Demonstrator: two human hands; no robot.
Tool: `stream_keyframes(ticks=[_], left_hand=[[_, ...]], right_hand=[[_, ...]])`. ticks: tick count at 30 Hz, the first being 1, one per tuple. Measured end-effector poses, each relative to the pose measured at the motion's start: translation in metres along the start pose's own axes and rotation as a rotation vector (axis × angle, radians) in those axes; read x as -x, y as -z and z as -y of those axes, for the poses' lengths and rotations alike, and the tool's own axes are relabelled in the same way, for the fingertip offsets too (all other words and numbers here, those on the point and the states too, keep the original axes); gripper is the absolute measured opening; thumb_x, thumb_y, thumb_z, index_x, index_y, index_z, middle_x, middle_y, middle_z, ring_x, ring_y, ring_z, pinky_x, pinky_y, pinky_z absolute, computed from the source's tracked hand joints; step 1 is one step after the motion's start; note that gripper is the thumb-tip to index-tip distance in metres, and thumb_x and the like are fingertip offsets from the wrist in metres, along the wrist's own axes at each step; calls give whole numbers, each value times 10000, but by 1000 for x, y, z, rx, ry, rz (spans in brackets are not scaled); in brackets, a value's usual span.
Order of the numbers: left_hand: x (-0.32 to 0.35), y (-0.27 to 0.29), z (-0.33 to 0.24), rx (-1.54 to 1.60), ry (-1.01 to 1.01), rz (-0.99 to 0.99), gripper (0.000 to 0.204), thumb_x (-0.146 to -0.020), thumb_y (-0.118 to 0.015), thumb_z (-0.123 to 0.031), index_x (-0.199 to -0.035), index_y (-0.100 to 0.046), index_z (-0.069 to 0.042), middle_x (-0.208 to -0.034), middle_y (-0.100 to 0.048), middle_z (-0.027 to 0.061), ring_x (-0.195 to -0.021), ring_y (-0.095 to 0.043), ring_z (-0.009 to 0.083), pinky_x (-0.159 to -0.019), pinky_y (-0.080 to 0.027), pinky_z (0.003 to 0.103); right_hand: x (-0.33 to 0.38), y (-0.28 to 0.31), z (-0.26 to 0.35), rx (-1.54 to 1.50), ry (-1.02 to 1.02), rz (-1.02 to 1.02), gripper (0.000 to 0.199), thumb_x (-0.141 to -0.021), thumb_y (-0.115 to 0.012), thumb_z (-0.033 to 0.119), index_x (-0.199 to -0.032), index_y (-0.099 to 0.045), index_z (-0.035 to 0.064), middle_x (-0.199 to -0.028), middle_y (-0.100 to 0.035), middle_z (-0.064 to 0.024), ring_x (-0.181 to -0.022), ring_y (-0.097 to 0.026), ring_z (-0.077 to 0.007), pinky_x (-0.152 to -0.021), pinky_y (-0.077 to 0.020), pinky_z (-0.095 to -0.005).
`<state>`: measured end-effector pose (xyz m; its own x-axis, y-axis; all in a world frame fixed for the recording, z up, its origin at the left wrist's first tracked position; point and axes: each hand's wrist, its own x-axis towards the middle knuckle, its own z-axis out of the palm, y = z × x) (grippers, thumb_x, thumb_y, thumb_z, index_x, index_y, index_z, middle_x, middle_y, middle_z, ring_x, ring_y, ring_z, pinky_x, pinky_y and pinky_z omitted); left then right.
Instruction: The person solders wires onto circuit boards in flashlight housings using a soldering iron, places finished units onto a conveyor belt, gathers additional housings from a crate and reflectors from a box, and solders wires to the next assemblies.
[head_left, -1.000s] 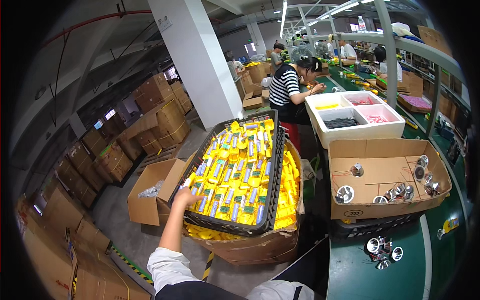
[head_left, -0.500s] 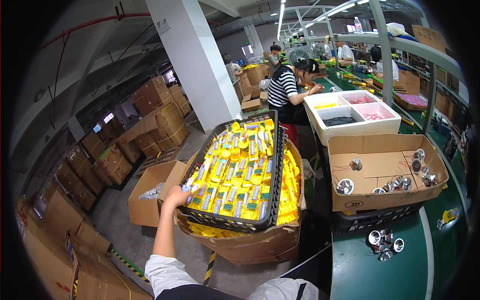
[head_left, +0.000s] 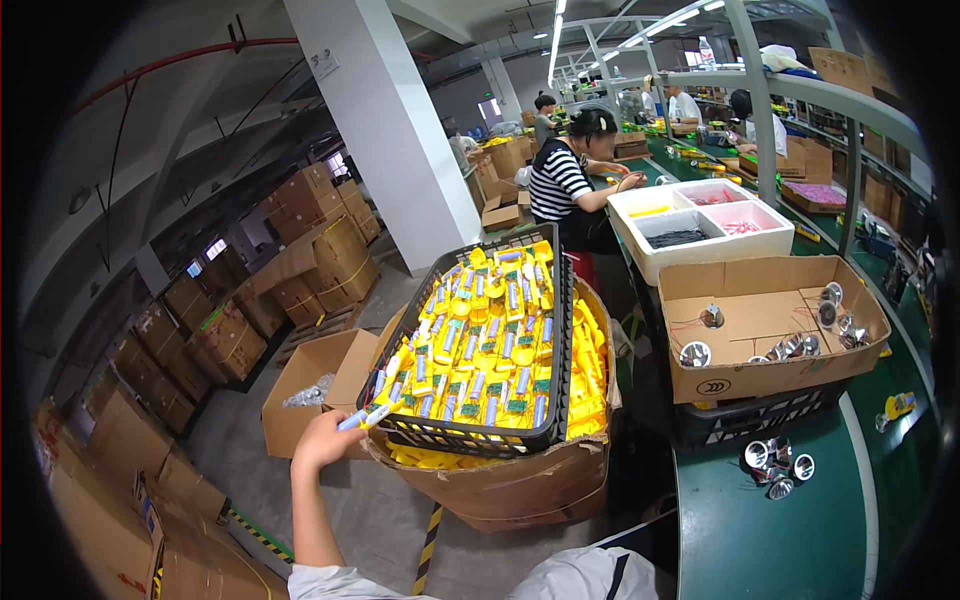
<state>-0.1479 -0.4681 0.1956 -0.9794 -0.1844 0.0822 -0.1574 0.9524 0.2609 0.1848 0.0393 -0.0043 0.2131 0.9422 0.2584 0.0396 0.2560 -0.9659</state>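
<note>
Yellow plastic parts with silver cylinders and small green boards fill a black lattice crate (head_left: 470,430), rectangular, shallow, tilted slightly. Location: resting atop a large brown cardboard bin (head_left: 510,490) heaped with more yellow parts. Left hand (head_left: 325,438): clasped at the crate's near left corner, fingers around a small white-and-blue piece. Right hand: out of view. Adjacent: green workbench (head_left: 770,540), open cardboard box (head_left: 765,375) of round metal pieces.

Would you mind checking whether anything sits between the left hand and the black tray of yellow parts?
Nothing visible does. The left hand is already at the near left corner of the black tray, fingers closed on a small yellow and blue part at its rim. The right hand is out of view.
</note>
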Motion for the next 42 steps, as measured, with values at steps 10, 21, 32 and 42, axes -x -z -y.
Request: stream_keyframes(ticks=[10,21,32,42], left_hand=[[47,-69,-188,289,-1076,161,429,-641,-738,-202,-1030,-608,-79,-952,-538,87,-904,-507,263,-810,-396,342],[162,-244,-412,158,-2301,291,275,-765,-584,-141,-1039,-564,-157,-1044,-547,13,-1096,-473,188,-1022,-252,494],[215,-269,-416,682,-1886,575,406,-775,-567,-118,-1163,-460,-64,-1196,-445,176,-1079,-468,348,-865,-416,415],[242,-250,-382,381,-1513,856,734,-710,-676,-335,-1227,-323,48,-1024,-468,215,-943,-520,354,-768,-468,416]], right_hand=[[3,8,44,-175,-15,-157,138,-798,-584,92,-827,-504,-17,-611,-503,-66,-487,-450,-133,-423,-363,-246],[4,26,9,-83,182,-300,88,-868,-512,104,-888,-452,42,-692,-482,-27,-506,-389,-37,-420,-299,-157],[1,25,10,-14,208,-343,96,-855,-522,90,-879,-443,41,-658,-472,-20,-493,-391,-37,-431,-292,-158],[2,22,10,-68,172,-354,96,-857,-519,90,-884,-437,47,-686,-468,-26,-516,-398,-45,-434,-294,-161]])
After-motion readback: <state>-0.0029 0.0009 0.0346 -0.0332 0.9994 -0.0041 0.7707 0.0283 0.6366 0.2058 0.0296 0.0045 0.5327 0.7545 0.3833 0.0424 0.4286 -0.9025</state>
